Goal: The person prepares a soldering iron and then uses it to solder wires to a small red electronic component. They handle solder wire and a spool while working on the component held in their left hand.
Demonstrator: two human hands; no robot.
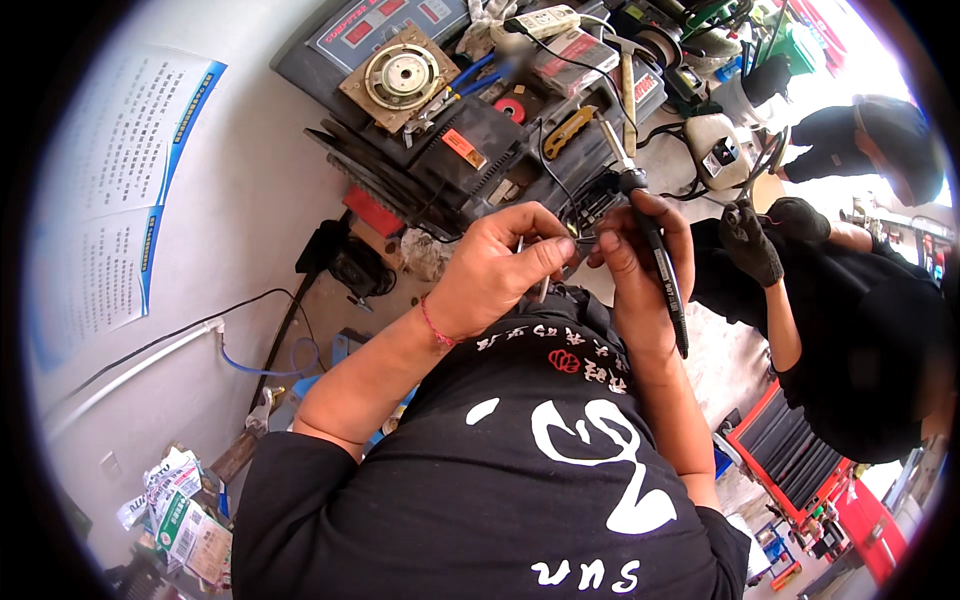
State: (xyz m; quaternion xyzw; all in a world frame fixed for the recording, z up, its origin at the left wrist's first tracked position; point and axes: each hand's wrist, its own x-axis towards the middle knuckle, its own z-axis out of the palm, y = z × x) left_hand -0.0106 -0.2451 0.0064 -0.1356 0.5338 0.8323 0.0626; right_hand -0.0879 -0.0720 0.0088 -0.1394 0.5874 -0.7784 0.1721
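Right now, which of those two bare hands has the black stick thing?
The right hand: it grips the black-handled tool. The left hand just pinches a thin piece.

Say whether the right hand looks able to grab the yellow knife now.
Probably not: the right hand holds a black pen-like tool, though the yellow knife lies in plain view beyond it.

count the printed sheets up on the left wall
2: the upper sheet and, just below it, the lower sheet, both on the pale wall with blue right-hand borders. Any beyond the picture's dark rim would be hidden.
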